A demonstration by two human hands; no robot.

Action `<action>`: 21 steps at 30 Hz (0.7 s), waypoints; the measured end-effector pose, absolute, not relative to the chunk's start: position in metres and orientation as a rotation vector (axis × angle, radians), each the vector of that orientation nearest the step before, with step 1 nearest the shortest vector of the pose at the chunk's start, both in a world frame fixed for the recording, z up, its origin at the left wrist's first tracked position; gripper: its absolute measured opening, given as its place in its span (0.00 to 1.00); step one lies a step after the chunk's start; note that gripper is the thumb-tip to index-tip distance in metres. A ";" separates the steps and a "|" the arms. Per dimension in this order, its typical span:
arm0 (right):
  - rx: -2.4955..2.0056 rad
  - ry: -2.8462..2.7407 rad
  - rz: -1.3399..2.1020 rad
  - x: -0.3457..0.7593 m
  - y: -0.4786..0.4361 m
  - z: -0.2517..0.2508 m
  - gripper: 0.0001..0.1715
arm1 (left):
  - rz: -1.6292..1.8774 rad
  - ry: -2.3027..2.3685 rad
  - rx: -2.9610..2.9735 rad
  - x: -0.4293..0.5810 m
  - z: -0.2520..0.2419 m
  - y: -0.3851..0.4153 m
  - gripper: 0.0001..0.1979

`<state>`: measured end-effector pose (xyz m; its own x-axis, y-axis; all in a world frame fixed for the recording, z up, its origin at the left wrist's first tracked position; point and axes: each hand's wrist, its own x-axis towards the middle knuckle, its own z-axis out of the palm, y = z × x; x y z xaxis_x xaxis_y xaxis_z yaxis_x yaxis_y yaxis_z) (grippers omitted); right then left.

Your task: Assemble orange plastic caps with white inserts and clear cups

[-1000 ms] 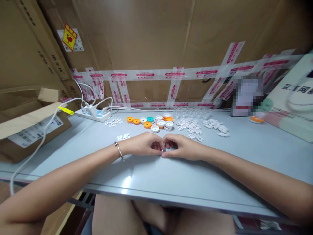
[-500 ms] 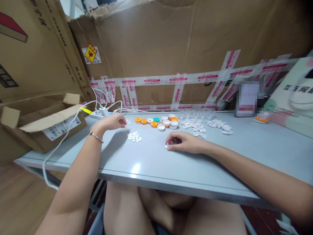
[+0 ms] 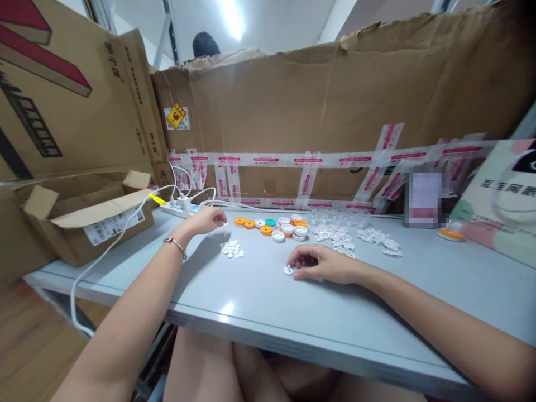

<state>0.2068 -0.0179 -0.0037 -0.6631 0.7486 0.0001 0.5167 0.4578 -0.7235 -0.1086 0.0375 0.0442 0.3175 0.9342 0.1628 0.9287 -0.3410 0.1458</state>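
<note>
My left hand (image 3: 206, 220) is closed in a pinch near the back of the table, with a small white disc (image 3: 225, 224) at its fingertips. A loose group of small white discs (image 3: 232, 249) lies just in front of it. My right hand (image 3: 318, 262) rests on the table, thumb and fingers apart. Beside its fingertips a white disc with a short peg (image 3: 288, 270) stands on the tabletop, peg upward. Between the hands, farther back, are round orange caps (image 3: 266, 230), white caps (image 3: 278, 237) and a green cap (image 3: 270, 223).
Behind my right hand lie piles of small white pieces (image 3: 335, 237) and clear plastic cups (image 3: 335, 216). A power strip (image 3: 180, 208) with white cables and an open cardboard box (image 3: 84, 223) are at left. A phone (image 3: 424, 198) leans at the back right; large cartons (image 3: 268, 100) wall the table.
My right hand has loosened from the white pegged disc, which now stands uncovered on the table. My left hand stays near the back with its fingers pinched. The view has tilted upward.
</note>
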 end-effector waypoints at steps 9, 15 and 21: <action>-1.083 -2.319 1.042 0.200 -0.021 -0.007 0.16 | 0.590 1.766 2.574 -0.084 0.010 0.065 0.20; -1.044 -2.324 1.034 0.201 -0.020 -0.009 0.19 | 0.670 1.745 2.519 -0.077 -0.004 0.077 0.19; -1.030 -2.332 1.078 0.204 -0.019 -0.008 0.23 | 0.940 1.720 2.421 -0.065 0.016 0.058 0.19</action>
